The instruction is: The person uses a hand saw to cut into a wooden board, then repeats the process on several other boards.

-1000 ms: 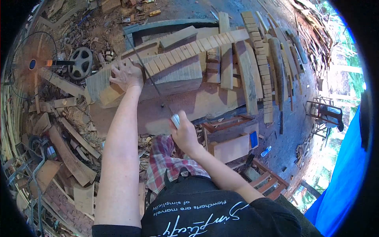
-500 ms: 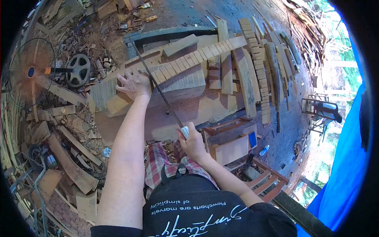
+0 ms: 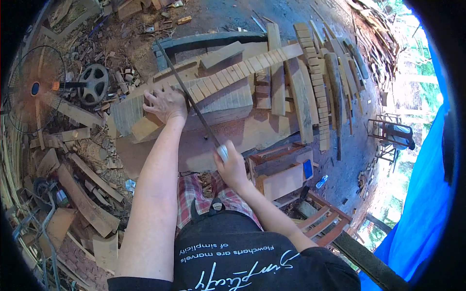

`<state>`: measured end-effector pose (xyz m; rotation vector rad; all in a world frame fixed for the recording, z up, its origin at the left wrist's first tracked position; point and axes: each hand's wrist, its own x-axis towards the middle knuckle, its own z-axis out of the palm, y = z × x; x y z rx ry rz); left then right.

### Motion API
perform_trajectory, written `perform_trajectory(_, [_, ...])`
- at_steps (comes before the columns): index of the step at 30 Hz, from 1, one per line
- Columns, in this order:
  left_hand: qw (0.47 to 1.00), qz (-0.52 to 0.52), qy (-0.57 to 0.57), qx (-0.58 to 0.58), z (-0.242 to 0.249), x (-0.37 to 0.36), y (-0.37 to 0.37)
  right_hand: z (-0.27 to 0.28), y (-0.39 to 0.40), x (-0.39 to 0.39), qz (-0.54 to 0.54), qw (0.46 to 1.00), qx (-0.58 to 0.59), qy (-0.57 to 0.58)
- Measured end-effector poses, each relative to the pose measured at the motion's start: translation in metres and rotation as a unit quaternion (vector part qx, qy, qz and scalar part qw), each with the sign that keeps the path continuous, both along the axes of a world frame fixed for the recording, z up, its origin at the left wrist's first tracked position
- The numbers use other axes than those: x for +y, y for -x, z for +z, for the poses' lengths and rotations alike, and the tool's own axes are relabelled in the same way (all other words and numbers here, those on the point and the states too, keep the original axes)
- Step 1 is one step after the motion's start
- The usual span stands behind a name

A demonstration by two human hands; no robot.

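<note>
My right hand [image 3: 232, 167] is wrapped round the pale handle of a hand saw [image 3: 201, 118]. Its long dark blade, seen nearly edge-on, runs up and left across the near end of a light wooden strip [image 3: 238, 72] marked with evenly spaced dark cross lines. Just left of the blade, my left hand [image 3: 167, 103] presses down with its fingers spread, covering the strip's end. Beneath lies a thick grey-brown wooden beam [image 3: 228, 99] on a broad plank [image 3: 141, 157], with reddish sawdust beside it.
Boards and another lined strip [image 3: 318, 87] lie to the right. A spinning fan [image 3: 35, 88] and a spoked wheel [image 3: 93, 85] are at left among scraps. A wooden frame with a panel [image 3: 281, 179], a water bottle [image 3: 322, 182] and a chair [image 3: 393, 133] lie rightward.
My right hand has moved slightly up and left, pushing the saw so its far tip reaches further beyond the strip. My left hand stays in place on the wood.
</note>
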<state>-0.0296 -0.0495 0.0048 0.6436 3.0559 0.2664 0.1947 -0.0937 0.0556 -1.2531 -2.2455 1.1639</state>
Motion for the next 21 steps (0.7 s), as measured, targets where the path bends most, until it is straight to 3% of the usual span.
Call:
perform_trajectory(5, [0.998,-0.011,0.038,0.049,-0.010,-0.001,0.003,-0.008,0.058,0.035,0.010,1.000,0.002,-0.007])
perform_trajectory(8, [0.997,-0.006,-0.014,0.070,-0.008,-0.001,0.001,-0.001,0.009,0.004,-0.008,0.999,0.021,0.026])
perform_trajectory(11, [0.999,-0.005,0.028,0.028,-0.006,-0.002,0.001,0.007,-0.026,-0.012,-0.001,0.998,-0.034,0.046])
perform_trajectory(17, [0.998,-0.004,0.033,0.058,-0.014,-0.004,0.003,-0.013,0.063,0.042,0.014,1.000,-0.007,-0.021])
perform_trajectory(21, [0.997,-0.002,0.035,0.069,-0.011,0.000,0.002,-0.009,0.016,0.016,0.005,1.000,0.018,0.012])
